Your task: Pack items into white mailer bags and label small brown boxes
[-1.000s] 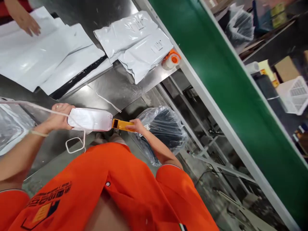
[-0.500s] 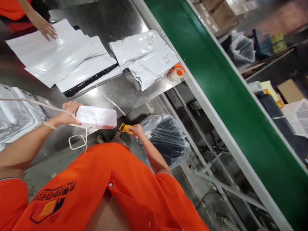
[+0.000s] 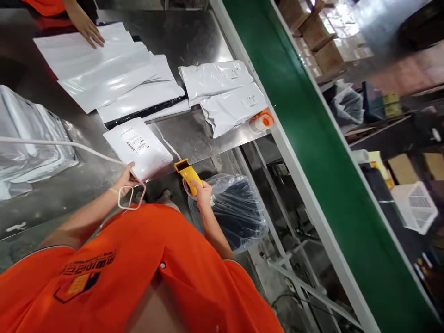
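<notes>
A white plastic mailer (image 3: 138,148) with a printed barcode label faces up over the table's front edge. My left hand (image 3: 125,178) grips its near corner, the fingers partly hidden beneath it. A white cord (image 3: 93,150) runs in from the left and ends in a loop by that hand. My right hand (image 3: 204,192) is closed around a yellow tool that looks like a tape dispenser (image 3: 190,176); its wide dark front points at the table edge, and a round ring shows at its side. The tool is just right of the mailer, apart from it.
Fanned white mailers (image 3: 114,78) lie on the metal table (image 3: 194,37), with a co-worker's hand (image 3: 88,30) on them. Two packed white mailers (image 3: 232,97) and an orange tape dispenser (image 3: 262,121) sit near the green conveyor belt (image 3: 305,129). A plastic-lined bin (image 3: 236,212) stands below.
The mailer has turned flatter, so its label now shows. My left hand has moved down and right to its near corner. My right hand has raised and turned the yellow tool toward the table.
</notes>
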{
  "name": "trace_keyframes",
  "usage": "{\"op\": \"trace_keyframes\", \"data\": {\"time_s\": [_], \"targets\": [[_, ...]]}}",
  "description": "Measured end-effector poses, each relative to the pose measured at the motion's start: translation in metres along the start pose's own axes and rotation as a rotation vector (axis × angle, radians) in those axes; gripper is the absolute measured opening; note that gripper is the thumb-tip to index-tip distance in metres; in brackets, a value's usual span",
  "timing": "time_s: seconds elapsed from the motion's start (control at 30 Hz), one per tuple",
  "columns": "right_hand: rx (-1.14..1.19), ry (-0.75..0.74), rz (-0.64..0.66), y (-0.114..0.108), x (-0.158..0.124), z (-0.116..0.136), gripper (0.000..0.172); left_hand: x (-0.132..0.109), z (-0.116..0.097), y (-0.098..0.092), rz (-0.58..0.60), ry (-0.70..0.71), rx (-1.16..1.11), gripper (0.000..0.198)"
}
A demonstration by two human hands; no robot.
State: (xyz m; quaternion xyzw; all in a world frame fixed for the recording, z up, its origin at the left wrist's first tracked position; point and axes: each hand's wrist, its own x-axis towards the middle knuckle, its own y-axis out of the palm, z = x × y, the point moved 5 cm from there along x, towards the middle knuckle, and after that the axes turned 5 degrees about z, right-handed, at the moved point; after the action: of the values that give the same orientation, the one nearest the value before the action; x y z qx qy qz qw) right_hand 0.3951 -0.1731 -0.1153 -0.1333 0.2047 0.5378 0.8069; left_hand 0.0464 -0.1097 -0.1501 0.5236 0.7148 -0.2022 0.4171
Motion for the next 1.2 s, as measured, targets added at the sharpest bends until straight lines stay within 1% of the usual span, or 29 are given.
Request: {"op": "trace_keyframes", "data": {"time_s": [0.07, 0.13, 0.23, 0.3, 0.4, 0.47, 0.5, 0.57, 0.63, 0.7, 0.8, 0.9, 0.97, 1.0, 1.07, 1.13, 1.2], "targets": [[0.023, 0.015, -0.007, 0.003, -0.003, -0.004, 0.06, 0.004, 0.009, -0.001, 0.029, 0.008, 0.006, 0.046], [0.038, 0.008, -0.003, 0.005, -0.006, -0.005, 0.059, 0.007, 0.014, -0.003, 0.051, 0.018, 0.019, 0.052], [0.06, -0.036, 0.052, 0.018, -0.009, 0.001, 0.059, 0.01, 0.018, -0.006, 0.077, 0.026, 0.048, 0.065], [0.09, -0.064, 0.136, 0.037, -0.01, 0.004, 0.06, 0.013, 0.021, -0.006, 0.083, 0.023, 0.069, 0.073], [0.114, -0.087, 0.257, 0.077, -0.011, 0.001, 0.067, 0.016, 0.023, -0.005, 0.066, 0.019, 0.094, 0.076], [0.075, -0.04, 0.298, 0.101, -0.01, -0.009, 0.072, 0.016, 0.023, -0.003, 0.044, 0.018, 0.106, 0.073], [0.047, -0.002, 0.309, 0.109, -0.01, -0.015, 0.073, 0.015, 0.022, -0.001, 0.032, 0.015, 0.11, 0.07], [0.006, 0.06, 0.319, 0.116, -0.008, -0.026, 0.072, 0.012, 0.022, 0.002, 0.007, 0.008, 0.112, 0.063], [-0.005, 0.068, 0.32, 0.11, -0.009, -0.033, 0.068, 0.005, 0.021, 0.006, -0.004, 0.001, 0.112, 0.059], [0.0, 0.05, 0.319, 0.093, -0.015, -0.037, 0.063, -0.003, 0.021, 0.01, 0.009, -0.009, 0.111, 0.057], [-0.033, 0.062, 0.311, 0.056, -0.034, -0.046, 0.057, -0.016, 0.02, 0.017, 0.055, -0.041, 0.099, 0.057], [-0.134, 0.09, 0.261, 0.017, -0.057, -0.057, 0.058, -0.025, 0.012, 0.026, 0.11, -0.095, 0.069, 0.058], [-0.177, 0.08, 0.229, -0.002, -0.065, -0.056, 0.06, -0.031, 0.006, 0.034, 0.149, -0.165, 0.061, 0.064], [-0.185, 0.065, 0.216, -0.008, -0.066, -0.051, 0.06, -0.034, 0.003, 0.037, 0.175, -0.206, 0.065, 0.068], [-0.179, 0.017, 0.204, -0.013, -0.062, -0.033, 0.061, -0.042, -0.005, 0.044, 0.238, -0.262, 0.084, 0.073], [-0.163, -0.052, 0.217, -0.01, -0.053, -0.006, 0.062, -0.049, -0.015, 0.047, 0.291, -0.262, 0.118, 0.071], [-0.134, -0.107, 0.261, 0.001, -0.041, 0.023, 0.061, -0.055, -0.028, 0.043, 0.299, -0.211, 0.173, 0.062]]}}
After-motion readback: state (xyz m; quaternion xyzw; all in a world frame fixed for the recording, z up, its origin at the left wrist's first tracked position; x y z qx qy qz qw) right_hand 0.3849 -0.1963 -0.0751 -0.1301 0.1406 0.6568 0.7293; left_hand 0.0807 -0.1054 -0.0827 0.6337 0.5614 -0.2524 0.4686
